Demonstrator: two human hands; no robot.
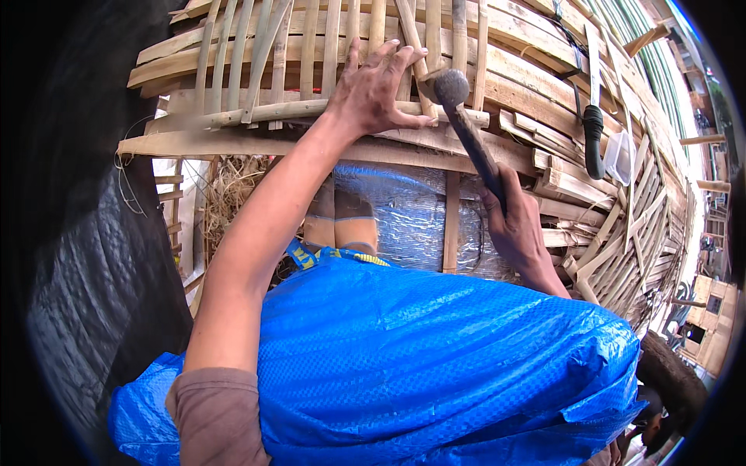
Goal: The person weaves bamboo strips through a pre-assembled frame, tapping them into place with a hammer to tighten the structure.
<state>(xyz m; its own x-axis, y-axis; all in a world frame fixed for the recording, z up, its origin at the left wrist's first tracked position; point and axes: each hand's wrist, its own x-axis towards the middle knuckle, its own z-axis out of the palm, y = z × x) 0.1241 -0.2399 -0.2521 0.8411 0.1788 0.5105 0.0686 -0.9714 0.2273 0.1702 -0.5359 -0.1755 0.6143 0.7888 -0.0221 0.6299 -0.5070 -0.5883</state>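
Observation:
My left hand (371,92) lies with its fingers spread over a row of upright bamboo slats. Its fingertips and thumb touch a slightly slanted slat (412,35). A bamboo crosspiece (299,109) runs across the slats' lower ends, beside the wrist. My right hand (517,225) is wrapped round the dark handle of a hammer (450,88). The rounded grey hammer head is over the slanted slat's lower part, right of my left fingers; whether it touches cannot be seen. Beneath the slats are wide wooden boards (513,81).
Blue woven plastic sheeting (435,349) covers my lap. To the right are a long knife (594,128) with a black-wrapped handle, a clear plastic container (619,158) and piled split bamboo strips (579,186). A dark sheet (85,256) hangs at left, near dry straw (233,190).

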